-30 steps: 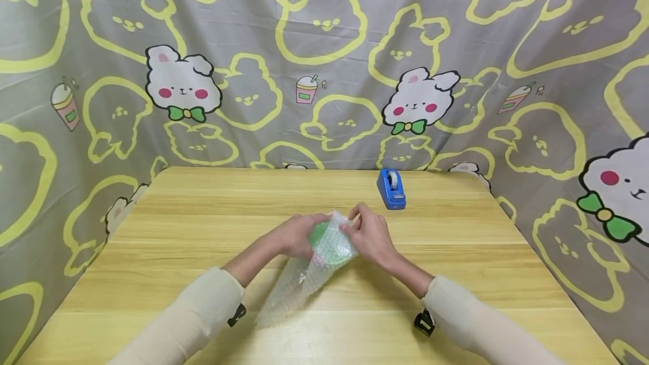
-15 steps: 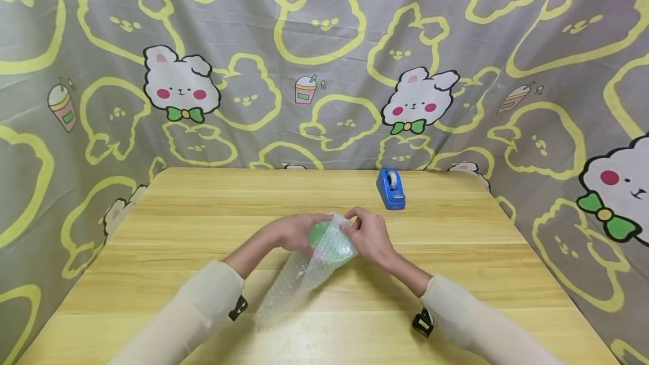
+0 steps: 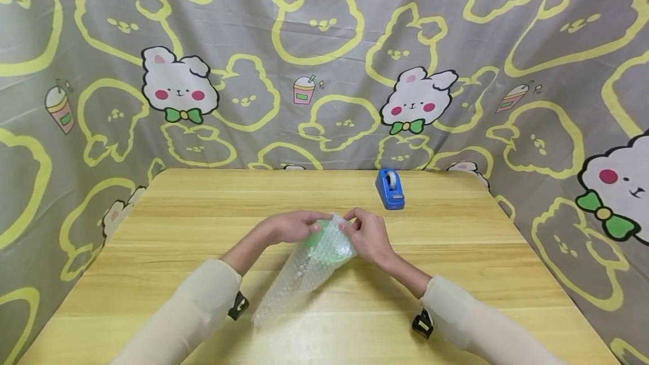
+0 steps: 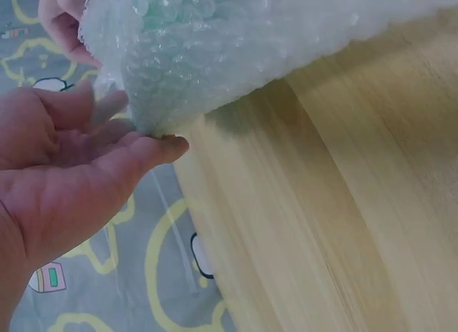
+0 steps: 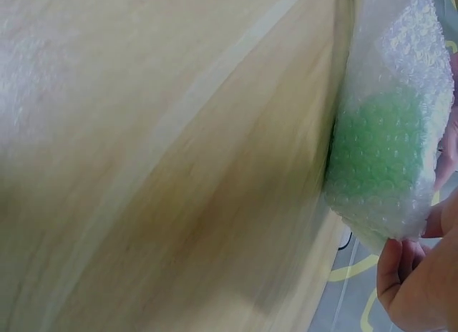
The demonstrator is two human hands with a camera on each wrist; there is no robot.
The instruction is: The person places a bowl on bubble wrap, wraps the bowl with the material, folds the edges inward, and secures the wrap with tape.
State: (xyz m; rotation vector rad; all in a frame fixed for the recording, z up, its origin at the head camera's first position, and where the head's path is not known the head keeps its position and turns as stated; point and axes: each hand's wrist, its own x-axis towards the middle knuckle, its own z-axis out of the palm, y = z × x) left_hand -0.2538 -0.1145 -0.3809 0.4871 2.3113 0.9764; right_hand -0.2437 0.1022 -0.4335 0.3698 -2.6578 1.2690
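A sheet of clear bubble wrap (image 3: 299,280) is folded around a green thing (image 5: 379,142) with a rounded edge; its kind is hidden under the bubbles. In the head view the wrap's long loose end trails toward the front left. My left hand (image 3: 291,226) holds the wrap's upper left edge, thumb over the green part. The left wrist view shows that hand (image 4: 79,146) with its fingertips at the wrap's edge. On the other side my right hand (image 3: 369,235) pinches the upper right corner between thumb and fingers, also seen in the right wrist view.
A blue tape dispenser (image 3: 390,189) with a roll of tape stands at the back right of the wooden table (image 3: 203,201). Behind the table hangs a grey patterned curtain (image 3: 253,38), which also runs along both sides.
My left hand has shifted from the green thing's left side up to its top edge, and the wrap now covers more of that side. My right hand keeps its pinch almost unmoved.
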